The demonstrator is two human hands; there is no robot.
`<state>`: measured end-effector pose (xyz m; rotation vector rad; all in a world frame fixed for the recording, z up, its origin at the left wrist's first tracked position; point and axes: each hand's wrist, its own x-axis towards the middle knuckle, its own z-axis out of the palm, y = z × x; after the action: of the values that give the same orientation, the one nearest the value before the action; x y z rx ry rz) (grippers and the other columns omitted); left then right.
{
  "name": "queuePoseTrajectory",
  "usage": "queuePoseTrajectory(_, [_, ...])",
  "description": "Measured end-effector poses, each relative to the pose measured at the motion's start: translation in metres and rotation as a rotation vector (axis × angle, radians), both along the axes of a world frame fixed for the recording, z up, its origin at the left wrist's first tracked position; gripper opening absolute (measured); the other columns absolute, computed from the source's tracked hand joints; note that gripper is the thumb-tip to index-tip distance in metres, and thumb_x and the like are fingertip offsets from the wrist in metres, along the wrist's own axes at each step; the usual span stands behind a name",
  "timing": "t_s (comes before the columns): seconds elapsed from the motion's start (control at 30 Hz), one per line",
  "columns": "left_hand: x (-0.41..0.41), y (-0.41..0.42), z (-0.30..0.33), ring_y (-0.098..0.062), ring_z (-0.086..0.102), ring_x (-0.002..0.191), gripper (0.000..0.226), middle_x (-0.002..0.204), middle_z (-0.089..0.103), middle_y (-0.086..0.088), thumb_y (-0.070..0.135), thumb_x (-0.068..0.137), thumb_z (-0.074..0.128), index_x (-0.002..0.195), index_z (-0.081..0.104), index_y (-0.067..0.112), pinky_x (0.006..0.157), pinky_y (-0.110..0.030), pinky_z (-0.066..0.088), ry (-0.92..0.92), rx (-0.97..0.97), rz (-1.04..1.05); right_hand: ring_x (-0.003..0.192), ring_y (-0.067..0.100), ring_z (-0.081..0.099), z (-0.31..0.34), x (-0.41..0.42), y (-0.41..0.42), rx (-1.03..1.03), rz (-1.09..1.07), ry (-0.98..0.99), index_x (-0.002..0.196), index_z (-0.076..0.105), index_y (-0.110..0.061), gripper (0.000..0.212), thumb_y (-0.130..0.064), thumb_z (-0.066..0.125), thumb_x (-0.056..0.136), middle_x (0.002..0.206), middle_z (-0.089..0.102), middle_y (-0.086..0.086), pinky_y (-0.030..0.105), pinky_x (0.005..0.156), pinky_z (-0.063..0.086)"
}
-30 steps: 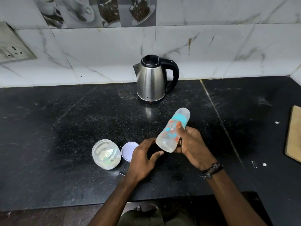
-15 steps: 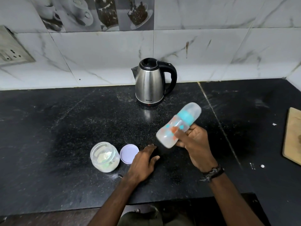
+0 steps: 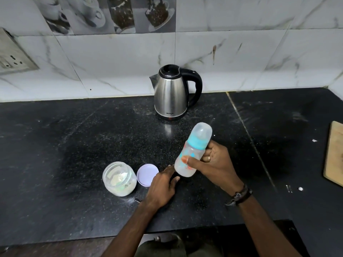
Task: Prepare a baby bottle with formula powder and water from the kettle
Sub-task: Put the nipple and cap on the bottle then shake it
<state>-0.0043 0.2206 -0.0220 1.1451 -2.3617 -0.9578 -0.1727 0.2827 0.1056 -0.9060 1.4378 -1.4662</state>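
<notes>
Two hands show above our black speckled countertop (image 3: pixel 55 154). Our right hand (image 3: pixel 216 167) grips the translucent baby bottle (image 3: pixel 193 152) round its body, held off the counter, long axis tilted, capped teal-collared top pointing up and away toward the steel kettle (image 3: pixel 171 93). Our left hand (image 3: pixel 163 186) rests loosely curled and empty on the stone, just beside a round lilac lid (image 3: pixel 145 173) and an open clear jar (image 3: pixel 118 179) of pale powder.
</notes>
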Motion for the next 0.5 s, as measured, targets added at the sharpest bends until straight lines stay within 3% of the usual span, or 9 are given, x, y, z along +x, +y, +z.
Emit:
queuePoseTrajectory(0.07, [0.000, 0.000, -0.001, -0.024, 0.064, 0.115, 0.022, 0.124, 0.072, -0.008, 0.015, 0.096, 0.061, 0.117, 0.068, 0.013, 0.084, -0.019, 0.042, -0.016, 0.005, 0.025, 0.086, 0.022, 0.075, 0.002, -0.001, 0.000, -0.016, 0.017, -0.151, 0.102, 0.070, -0.009, 0.037, -0.013, 0.081, 0.067, 0.094, 0.078, 0.007, 0.033, 0.070, 0.061])
queuePoseTrajectory(0.13, [0.000, 0.000, -0.006, -0.022, 0.059, 0.130, 0.015, 0.133, 0.068, -0.009, 0.015, 0.097, 0.059, 0.107, 0.070, 0.013, 0.094, -0.019, 0.043, -0.023, 0.005, 0.024, 0.089, 0.022, 0.074, 0.007, -0.004, -0.005, -0.042, -0.047, -0.282, 0.104, 0.069, -0.010, 0.037, -0.021, 0.078, 0.069, 0.097, 0.077, 0.008, 0.036, 0.071, 0.062])
queuePoseTrajectory(0.2, [0.000, 0.000, -0.009, -0.022, 0.057, 0.133, 0.012, 0.136, 0.066, -0.010, 0.014, 0.098, 0.058, 0.101, 0.069, 0.012, 0.098, -0.022, 0.044, -0.021, 0.007, 0.021, 0.090, 0.020, 0.075, 0.004, -0.009, -0.009, -0.035, -0.085, -0.110, 0.107, 0.069, -0.010, 0.040, -0.016, 0.083, 0.070, 0.099, 0.078, 0.007, 0.035, 0.076, 0.061])
queuePoseTrajectory(0.27, [0.000, -0.001, -0.010, -0.028, 0.063, 0.122, 0.012, 0.127, 0.070, -0.011, 0.016, 0.098, 0.057, 0.100, 0.068, 0.012, 0.087, -0.021, 0.044, -0.021, 0.011, 0.025, 0.088, 0.019, 0.075, 0.007, -0.007, -0.010, 0.012, -0.030, -0.011, 0.106, 0.069, -0.008, 0.040, -0.006, 0.086, 0.070, 0.096, 0.078, 0.006, 0.031, 0.075, 0.061])
queuePoseTrajectory(0.33, [0.001, -0.002, -0.009, -0.028, 0.064, 0.119, 0.014, 0.125, 0.072, -0.012, 0.017, 0.099, 0.057, 0.104, 0.069, 0.011, 0.081, -0.020, 0.042, -0.022, 0.006, 0.035, 0.087, 0.021, 0.075, 0.003, -0.007, -0.008, 0.008, 0.003, -0.086, 0.104, 0.070, -0.008, 0.038, -0.011, 0.087, 0.070, 0.095, 0.078, 0.007, 0.032, 0.072, 0.061])
queuePoseTrajectory(0.43, [0.000, -0.001, -0.007, -0.022, 0.056, 0.133, 0.022, 0.139, 0.063, -0.010, 0.020, 0.101, 0.058, 0.113, 0.070, 0.006, 0.098, -0.023, 0.045, -0.010, -0.013, 0.059, 0.088, 0.021, 0.074, 0.003, -0.005, -0.013, -0.005, -0.123, -0.279, 0.100, 0.070, -0.009, 0.037, -0.031, 0.080, 0.072, 0.094, 0.077, 0.006, 0.033, 0.067, 0.061])
queuePoseTrajectory(0.5, [-0.001, -0.001, -0.004, -0.025, 0.059, 0.128, 0.023, 0.135, 0.066, -0.010, 0.021, 0.101, 0.057, 0.113, 0.070, 0.006, 0.094, -0.027, 0.046, -0.014, -0.007, 0.056, 0.086, 0.019, 0.075, 0.000, -0.001, -0.015, 0.008, -0.128, -0.133, 0.102, 0.070, -0.009, 0.032, -0.020, 0.082, 0.075, 0.093, 0.078, 0.006, 0.034, 0.072, 0.062])
